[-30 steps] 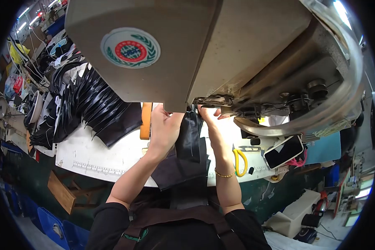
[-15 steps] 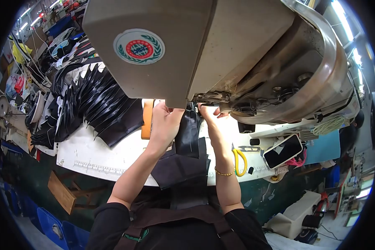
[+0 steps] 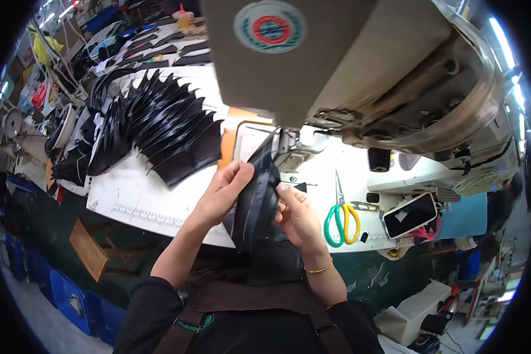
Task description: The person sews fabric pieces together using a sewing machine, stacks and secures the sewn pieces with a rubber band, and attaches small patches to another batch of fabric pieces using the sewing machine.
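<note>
While your left hand and right hand pinch the strip, uneven pulling could skew its edge between your fingers.

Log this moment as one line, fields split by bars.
left hand: pinching black piece | right hand: pinching its right side | sewing machine: ahead of hands | scissors: lying on white table

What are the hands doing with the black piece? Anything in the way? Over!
Left hand and right hand pinching black piece. Piece held near machine. Scissors right of right hand, seemingly not blocking. Over.
</note>
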Tool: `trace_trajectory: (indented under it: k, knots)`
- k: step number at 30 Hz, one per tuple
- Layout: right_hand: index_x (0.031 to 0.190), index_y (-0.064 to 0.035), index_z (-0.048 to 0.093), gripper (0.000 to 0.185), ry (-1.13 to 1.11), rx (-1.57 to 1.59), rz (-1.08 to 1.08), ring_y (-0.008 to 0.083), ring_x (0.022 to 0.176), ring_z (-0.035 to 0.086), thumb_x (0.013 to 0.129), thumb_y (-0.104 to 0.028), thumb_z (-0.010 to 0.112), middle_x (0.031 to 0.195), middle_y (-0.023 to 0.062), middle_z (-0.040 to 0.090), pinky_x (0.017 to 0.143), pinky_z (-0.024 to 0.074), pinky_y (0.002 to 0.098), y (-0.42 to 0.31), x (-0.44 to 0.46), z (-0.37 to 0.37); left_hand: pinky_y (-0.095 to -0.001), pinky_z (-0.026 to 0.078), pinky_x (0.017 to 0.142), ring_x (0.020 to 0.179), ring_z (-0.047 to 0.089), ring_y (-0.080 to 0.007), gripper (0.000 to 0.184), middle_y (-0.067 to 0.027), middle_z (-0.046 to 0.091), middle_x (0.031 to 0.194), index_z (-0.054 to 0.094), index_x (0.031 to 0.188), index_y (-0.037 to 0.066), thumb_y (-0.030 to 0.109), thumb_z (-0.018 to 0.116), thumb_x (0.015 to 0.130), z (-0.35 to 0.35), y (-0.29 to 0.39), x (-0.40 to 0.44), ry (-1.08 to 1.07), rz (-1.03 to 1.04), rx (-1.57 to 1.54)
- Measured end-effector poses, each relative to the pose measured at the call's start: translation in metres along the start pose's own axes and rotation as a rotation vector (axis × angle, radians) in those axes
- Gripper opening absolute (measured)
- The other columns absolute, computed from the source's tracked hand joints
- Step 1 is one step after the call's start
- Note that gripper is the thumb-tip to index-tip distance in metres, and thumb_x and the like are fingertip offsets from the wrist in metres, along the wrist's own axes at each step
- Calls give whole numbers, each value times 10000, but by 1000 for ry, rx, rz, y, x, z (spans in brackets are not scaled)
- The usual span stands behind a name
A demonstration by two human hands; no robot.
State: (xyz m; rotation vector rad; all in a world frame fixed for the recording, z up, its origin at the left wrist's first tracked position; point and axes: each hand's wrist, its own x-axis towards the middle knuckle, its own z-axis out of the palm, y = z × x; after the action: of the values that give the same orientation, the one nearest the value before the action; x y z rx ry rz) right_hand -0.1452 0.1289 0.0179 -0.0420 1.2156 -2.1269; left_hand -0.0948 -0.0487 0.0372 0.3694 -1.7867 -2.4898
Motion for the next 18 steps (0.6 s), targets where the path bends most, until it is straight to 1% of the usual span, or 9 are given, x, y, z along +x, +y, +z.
trace_trajectory:
  k: [2,6,8,9,11,13,14,16,18]
  knots:
    - [860,12,624,206,-102,26,54,82,568,567,920,-178,575,687,31,603,511,420,170,14,-4,6,-162,371,550,628,463,-55,153,-15,582,807,566,947,-10,136,569,902,-11,-6,-18,1,-51,-4]
    - [900,22,628,144,55,-462,-98,92,567,560,894,-118,594,701,39,605,509,428,174,40,-14,32,-223,414,566,611,477,-114,191,-19,587,815,548,996,-24,92,580,848,-31,-13,-49,101,247,729]
    - [908,24,629,138,24,-467,-99,92,568,560,889,-108,597,704,40,606,507,427,173,41,-15,41,-301,450,588,591,517,-190,185,-51,618,781,596,949,-19,35,570,774,-47,-10,-46,129,126,901]
    - [916,27,630,133,15,-473,-112,93,568,559,884,-98,600,707,42,607,504,427,173,38,-15,43,-301,450,588,591,517,-190,185,-51,618,781,596,949,-19,35,570,774,-60,-11,-37,136,118,901]
    - [932,32,631,127,12,-487,-138,94,568,559,873,-78,607,712,44,608,499,425,172,30,-17,43,-349,467,592,594,571,-254,117,-85,644,741,647,831,2,35,585,739,-90,-15,-8,225,203,1153]
    - [953,25,639,128,100,-530,-185,89,596,554,871,-62,597,737,45,619,510,424,181,18,-21,32,-376,472,588,618,599,-311,79,-108,652,708,648,705,0,72,617,720,-104,-11,19,498,155,1453]
    - [953,25,639,128,111,-534,-172,89,596,554,871,-62,597,737,45,619,510,424,181,13,-25,20,-393,470,583,634,603,-320,138,-112,645,722,660,762,9,141,655,721,-117,-19,34,590,113,1700]
    - [952,2,650,128,176,-930,-431,129,644,544,842,-60,629,773,47,617,581,436,223,7,-31,-2,-359,446,618,663,570,-271,163,-95,607,745,652,836,28,120,682,705,-138,-44,51,729,356,1835]
    - [947,-5,653,128,141,-1090,-522,143,654,538,832,-57,634,772,47,610,600,435,238,17,-27,-14,-349,431,630,677,552,-257,161,-90,595,768,639,837,33,110,682,703,-127,-48,51,751,436,1873]
